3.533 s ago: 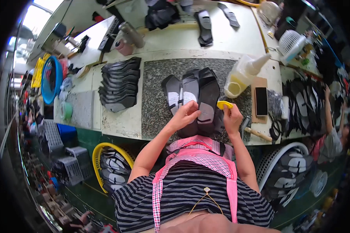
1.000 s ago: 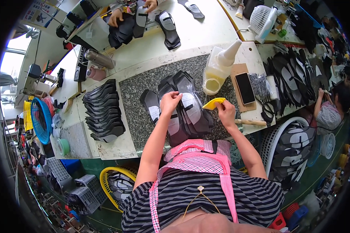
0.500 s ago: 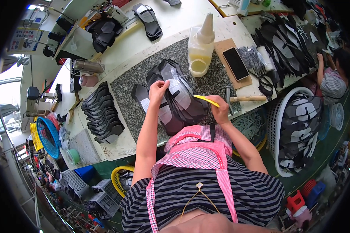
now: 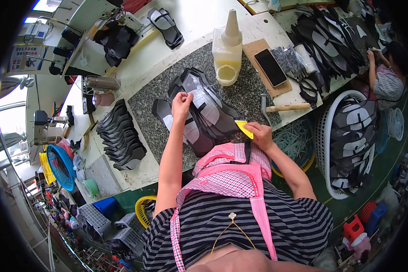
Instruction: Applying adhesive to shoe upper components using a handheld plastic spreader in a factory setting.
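Dark shoe-upper pieces with grey and whitish patches lie in an overlapping pile on the speckled stone slab before me. My left hand is over the pile's left part with its fingertips pinched together; what lies between them, if anything, is too small to make out. At the pile's right edge, my right hand grips a flat yellow scraper, its broad end pointing up and left over the pieces. Beyond the pile stands a cloudy plastic glue bottle with a cone-shaped top and yellowish liquid inside.
Right of the slab are a hammer, a phone on cardboard, and scissors. Fanned dark pieces lie left. A white basket full of pieces stands at right; beyond it, another person works.
My right hand has shifted slightly right and down, and the yellow scraper has turned so its broad face shows. My left hand has moved slightly left. The whole view has shifted a little.
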`<state>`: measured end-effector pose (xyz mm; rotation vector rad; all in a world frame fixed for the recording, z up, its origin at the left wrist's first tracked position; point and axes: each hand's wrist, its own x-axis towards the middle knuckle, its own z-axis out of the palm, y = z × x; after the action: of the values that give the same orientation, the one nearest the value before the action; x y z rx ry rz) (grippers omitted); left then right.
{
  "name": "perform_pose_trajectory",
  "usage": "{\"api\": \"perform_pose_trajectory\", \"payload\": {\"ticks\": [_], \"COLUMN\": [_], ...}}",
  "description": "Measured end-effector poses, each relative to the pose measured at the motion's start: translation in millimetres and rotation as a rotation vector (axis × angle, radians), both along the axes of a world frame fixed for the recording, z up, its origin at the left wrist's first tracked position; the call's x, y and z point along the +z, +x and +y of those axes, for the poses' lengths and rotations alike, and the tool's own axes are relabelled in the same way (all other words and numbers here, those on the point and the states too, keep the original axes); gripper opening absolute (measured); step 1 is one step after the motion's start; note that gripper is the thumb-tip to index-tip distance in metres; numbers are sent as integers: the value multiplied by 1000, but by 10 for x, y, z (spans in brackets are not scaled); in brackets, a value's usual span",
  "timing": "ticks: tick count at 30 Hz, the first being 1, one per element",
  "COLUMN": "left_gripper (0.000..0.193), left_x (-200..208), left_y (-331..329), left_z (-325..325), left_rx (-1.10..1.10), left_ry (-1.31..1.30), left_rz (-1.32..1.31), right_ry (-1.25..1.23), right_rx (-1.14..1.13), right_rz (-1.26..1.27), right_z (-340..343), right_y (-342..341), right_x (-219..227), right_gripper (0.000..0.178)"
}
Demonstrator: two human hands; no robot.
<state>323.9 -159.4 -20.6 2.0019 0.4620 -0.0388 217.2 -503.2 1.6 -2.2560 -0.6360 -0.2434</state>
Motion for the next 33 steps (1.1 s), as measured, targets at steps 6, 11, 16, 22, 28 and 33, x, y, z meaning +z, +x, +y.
{"api": "perform_pose_trajectory", "payload": {"ticks": [6,11,16,22,28,33], "left_gripper": [23,33,33,32,26,26], "left_x": [74,-91,43,74,-36,4], "left_y": [12,-14,-28,-32,-40,-100], "left_z": [-48,78,9,8,47,51], "left_rx": [-6,-16,11,45,21,-3], "left_ry": [20,1,-71,-260,-342,-282], "left_rz": [49,52,88,40,41,-8], "right_ry": [239,424,117,237,144,15], "right_rx": [-170,-166,113,-75,-85,-216], "right_rz": [53,153,-151,62,122,153], "right_z": [308,976,1156,1314,1591,1500], "right_y": [204,622,785,1093,1693,1821], "right_x": [116,239,520,607,584,739], "right_gripper": [19,11,18,10,18,21]}}
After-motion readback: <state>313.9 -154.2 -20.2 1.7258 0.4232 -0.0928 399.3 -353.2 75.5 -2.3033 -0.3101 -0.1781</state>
